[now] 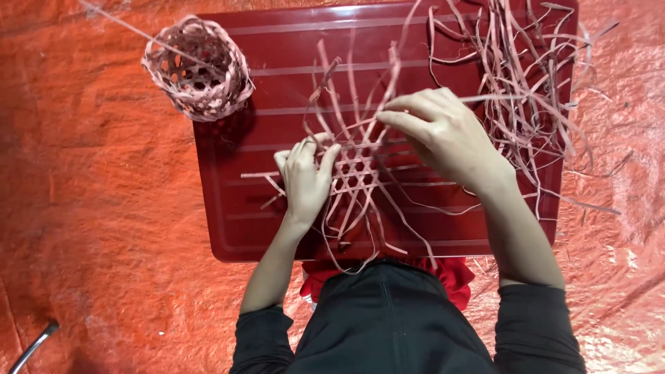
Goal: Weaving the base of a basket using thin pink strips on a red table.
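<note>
- The half-woven lattice of pale strips (360,170) lies flat at the centre of the frame, on my red tray (228,228).
- My left hand (305,179) presses its left edge, fingers spread flat, grasping nothing.
- My right hand (443,135) pinches one strip above it, running toward upper right.
- Loose strips (526,76) upper right; finished small basket (199,68) upper left.

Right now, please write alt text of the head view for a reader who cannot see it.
Two bare hands, left hand and right hand, press and thread thin pink strips into a flat open weave on a dark red tray. A small finished woven basket sits at the tray's corner; loose strips lie opposite.
</note>
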